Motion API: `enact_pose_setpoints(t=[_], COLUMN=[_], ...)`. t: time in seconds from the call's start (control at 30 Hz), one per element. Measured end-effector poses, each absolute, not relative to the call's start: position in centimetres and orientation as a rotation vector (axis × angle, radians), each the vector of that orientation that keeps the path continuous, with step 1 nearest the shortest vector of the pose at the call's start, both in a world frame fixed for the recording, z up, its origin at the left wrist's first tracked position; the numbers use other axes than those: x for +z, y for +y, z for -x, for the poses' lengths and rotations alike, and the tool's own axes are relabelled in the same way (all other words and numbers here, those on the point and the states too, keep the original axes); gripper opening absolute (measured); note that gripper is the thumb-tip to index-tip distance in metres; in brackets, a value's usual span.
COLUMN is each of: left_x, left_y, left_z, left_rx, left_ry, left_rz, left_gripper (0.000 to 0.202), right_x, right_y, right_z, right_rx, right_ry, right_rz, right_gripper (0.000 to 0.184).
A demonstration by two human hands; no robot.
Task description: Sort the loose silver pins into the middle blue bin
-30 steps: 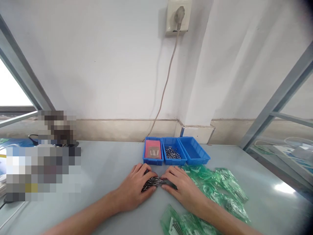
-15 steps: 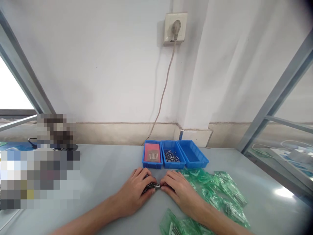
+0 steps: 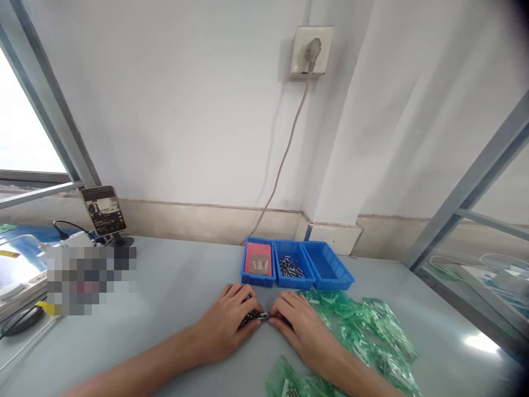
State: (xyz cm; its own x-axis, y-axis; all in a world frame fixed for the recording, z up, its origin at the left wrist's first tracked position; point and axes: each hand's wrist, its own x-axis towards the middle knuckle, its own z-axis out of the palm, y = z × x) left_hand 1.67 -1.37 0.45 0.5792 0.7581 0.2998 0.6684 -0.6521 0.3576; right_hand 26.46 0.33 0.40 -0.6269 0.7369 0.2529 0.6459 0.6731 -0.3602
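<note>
Apparently partway: filled green bags (image 3: 351, 311) lie on the counter (image 3: 165, 292); loose metal pins (image 3: 250, 317) sit clasped in the grip of the left hand (image 3: 227, 325), more in the middle bin (image 3: 295, 283). Right hand (image 3: 302, 330) meets their tips; cannot tell whether its grip pinches any.

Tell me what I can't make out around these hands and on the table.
In the head view, the only one:
How many metal pieces the left hand holds: its fingers cover some.
Whether the right hand grips a piece: hidden by its own fingers.
The nearest green bags: cut off by the bottom edge.
Part of the table at left: masked by pixel blocks.
The phone's writing: too small to read.
</note>
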Motion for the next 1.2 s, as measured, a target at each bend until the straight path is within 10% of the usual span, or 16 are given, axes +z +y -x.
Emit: enact_pose_setpoints(t=[1.2], left_x=[0.31], left_y=[-1.46], left_z=[-1.53], left_rx=[0.688], left_ry=[1.187], left_rz=[-2.599], left_gripper=[0.006], right_x=[0.57], right_y=[0.2], right_z=[-27.23], right_rx=[0.643], right_ry=[-2.078], right_rz=[1.008], right_gripper=[0.012])
